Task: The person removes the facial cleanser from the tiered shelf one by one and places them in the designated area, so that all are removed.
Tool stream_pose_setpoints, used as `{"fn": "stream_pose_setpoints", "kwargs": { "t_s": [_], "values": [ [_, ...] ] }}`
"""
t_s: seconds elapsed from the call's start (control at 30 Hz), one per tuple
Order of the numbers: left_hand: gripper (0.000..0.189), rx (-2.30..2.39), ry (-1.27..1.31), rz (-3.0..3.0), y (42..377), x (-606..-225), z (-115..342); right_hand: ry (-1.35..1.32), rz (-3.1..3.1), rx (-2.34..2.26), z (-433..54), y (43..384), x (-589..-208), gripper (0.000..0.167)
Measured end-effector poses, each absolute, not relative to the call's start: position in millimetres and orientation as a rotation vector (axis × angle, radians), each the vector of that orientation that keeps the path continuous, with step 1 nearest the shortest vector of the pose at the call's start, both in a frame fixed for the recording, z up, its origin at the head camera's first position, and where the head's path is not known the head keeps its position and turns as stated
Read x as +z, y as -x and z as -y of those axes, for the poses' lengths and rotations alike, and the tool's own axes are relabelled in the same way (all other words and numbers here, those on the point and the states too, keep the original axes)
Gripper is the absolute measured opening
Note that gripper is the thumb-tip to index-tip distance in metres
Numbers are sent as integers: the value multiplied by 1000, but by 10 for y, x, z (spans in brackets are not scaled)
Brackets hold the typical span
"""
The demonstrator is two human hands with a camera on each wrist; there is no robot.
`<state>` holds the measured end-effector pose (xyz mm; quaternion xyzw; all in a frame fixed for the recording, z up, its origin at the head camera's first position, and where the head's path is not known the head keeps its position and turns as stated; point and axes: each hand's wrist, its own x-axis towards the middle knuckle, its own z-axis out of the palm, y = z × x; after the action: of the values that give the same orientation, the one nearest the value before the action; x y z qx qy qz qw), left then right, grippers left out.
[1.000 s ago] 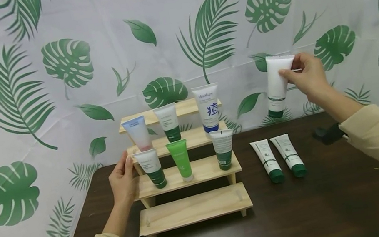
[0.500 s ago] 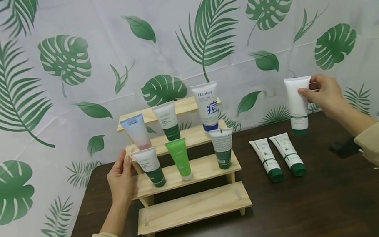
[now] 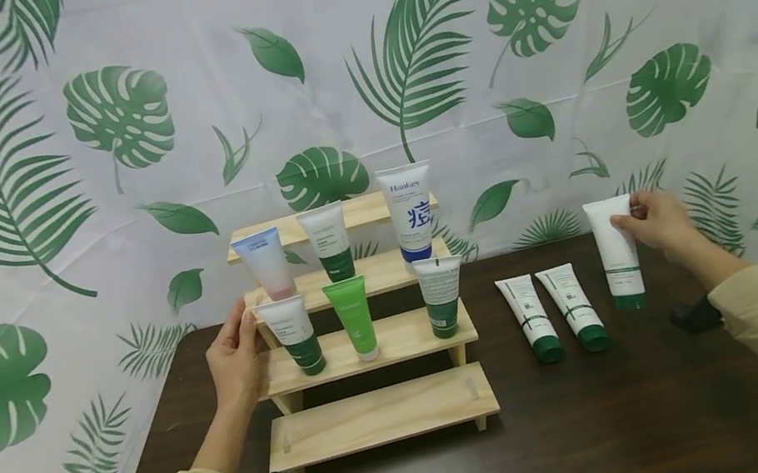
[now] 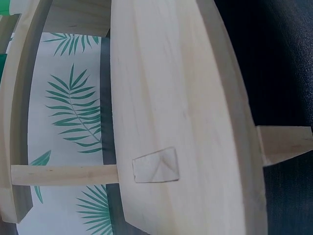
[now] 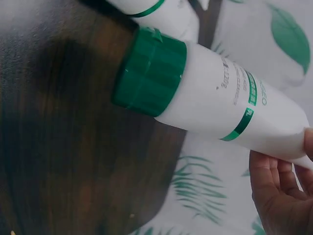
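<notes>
My right hand point(image 3: 662, 225) pinches the flat top end of a white squeeze tube point(image 3: 613, 246), whose green cap points down close over the table. In the right wrist view the cap point(image 5: 152, 71) and green-banded body show large, with the fingers at the far end. Two similar white tubes point(image 3: 531, 320) lie side by side on the table, left of the held one. At the left end of a stepped wooden display rack point(image 3: 381, 418), my left hand point(image 3: 236, 359) grips its side. The left wrist view shows only the rack's boards point(image 4: 181, 107), no fingers.
Several tubes stand cap-down on the rack's middle tiers, among them a bright green tube point(image 3: 356, 321) and a tall white-and-blue tube point(image 3: 410, 214). The dark wooden table point(image 3: 610, 424) meets a leaf-patterned backdrop point(image 3: 319, 69) behind the rack.
My right hand has carried the white tube right and down, from up against the backdrop to low beside the lying tubes. The left hand stays at the rack.
</notes>
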<state>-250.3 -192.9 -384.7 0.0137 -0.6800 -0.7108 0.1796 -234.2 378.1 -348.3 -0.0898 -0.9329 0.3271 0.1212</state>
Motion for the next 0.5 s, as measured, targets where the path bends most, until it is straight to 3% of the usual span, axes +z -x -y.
{"fn": "stream_pose_setpoints", "kwargs": {
  "t_s": [0.17,0.5],
  "values": [
    [44,-2008,-47,1923,2494,-3834,1935,273,2824,997,-3840,2370,-3658,44],
    [44,-2030,-52,1912,2501,-3829,1922,329,2917,952,-3969,2412,-3881,31]
  ]
}}
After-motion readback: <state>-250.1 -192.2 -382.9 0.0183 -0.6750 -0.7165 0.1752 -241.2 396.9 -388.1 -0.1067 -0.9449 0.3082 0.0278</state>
